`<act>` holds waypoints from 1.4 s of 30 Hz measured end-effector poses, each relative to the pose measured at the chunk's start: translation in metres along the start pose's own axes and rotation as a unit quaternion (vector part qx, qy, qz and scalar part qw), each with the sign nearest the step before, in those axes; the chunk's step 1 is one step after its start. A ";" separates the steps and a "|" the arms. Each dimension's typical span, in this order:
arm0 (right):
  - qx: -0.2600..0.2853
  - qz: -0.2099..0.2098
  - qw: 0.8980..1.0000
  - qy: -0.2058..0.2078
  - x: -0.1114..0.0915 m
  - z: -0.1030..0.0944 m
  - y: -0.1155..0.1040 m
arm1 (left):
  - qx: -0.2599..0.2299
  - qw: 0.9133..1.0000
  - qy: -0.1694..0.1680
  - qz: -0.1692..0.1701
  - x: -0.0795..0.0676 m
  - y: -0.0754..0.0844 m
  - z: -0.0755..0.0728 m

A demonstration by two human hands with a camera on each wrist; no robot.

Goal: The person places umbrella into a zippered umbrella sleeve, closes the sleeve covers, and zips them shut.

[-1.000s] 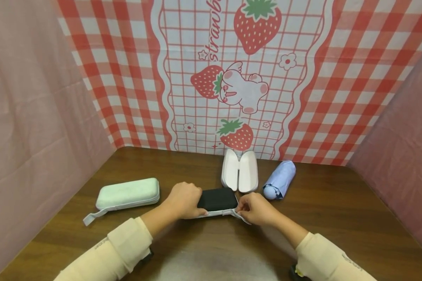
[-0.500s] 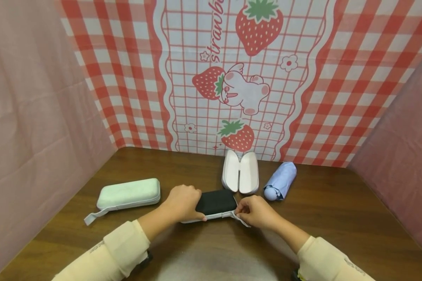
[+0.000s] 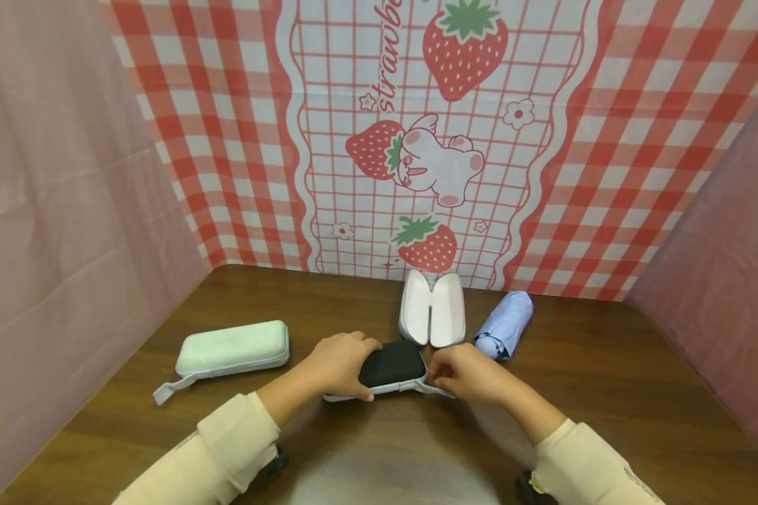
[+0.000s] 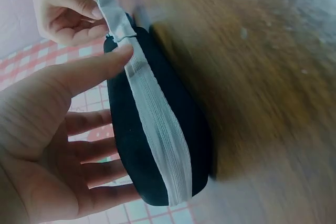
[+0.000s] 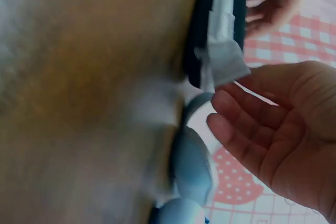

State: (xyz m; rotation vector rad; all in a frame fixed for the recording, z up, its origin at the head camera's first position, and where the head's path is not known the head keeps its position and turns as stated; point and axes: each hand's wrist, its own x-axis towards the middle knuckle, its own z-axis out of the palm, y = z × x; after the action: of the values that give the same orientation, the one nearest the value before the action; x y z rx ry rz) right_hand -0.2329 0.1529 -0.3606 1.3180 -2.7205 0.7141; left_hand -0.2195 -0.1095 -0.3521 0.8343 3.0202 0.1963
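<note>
A black zip case with a pale zipper band and a grey fabric strap lies near the middle of the table. My left hand holds its left half, the thumb along the zipper side and the fingers over the back, as the left wrist view shows. At the case's right end, my right hand has thumb and fingers drawn together in a pinch at the zipper pull, beside the strap. The fingers and strap hide most of that pull. In the left wrist view the zipper band runs along the case, its teeth together.
To the left lies a mint green case with its own strap. Behind the black case an open white case stands spread. A folded light blue umbrella lies close behind the right hand. A checked cloth hangs along the table's back edge.
My right hand has shifted slightly up and right around the case's end, uncovering more of the strap. My left hand has slid a little right along the case.
</note>
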 end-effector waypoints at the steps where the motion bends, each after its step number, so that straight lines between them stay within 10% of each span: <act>1: -0.004 -0.005 1.000 -0.003 -0.001 -0.002 0.000 | -0.002 1.000 -0.001 0.001 0.001 0.000 0.000; 29: -0.107 0.019 0.992 0.070 -0.046 -0.034 0.013 | -0.016 0.990 0.134 0.045 -0.010 -0.038 -0.020; 42: -0.117 0.068 0.990 0.044 -0.060 -0.045 0.011 | 0.010 0.992 0.121 -0.031 0.009 -0.076 -0.033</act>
State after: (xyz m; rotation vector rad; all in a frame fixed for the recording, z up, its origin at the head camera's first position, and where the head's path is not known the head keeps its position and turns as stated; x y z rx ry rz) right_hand -0.2099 0.2217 -0.3384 1.0349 -2.7412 0.4303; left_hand -0.2670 -0.1739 -0.3286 0.7681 3.2724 0.2881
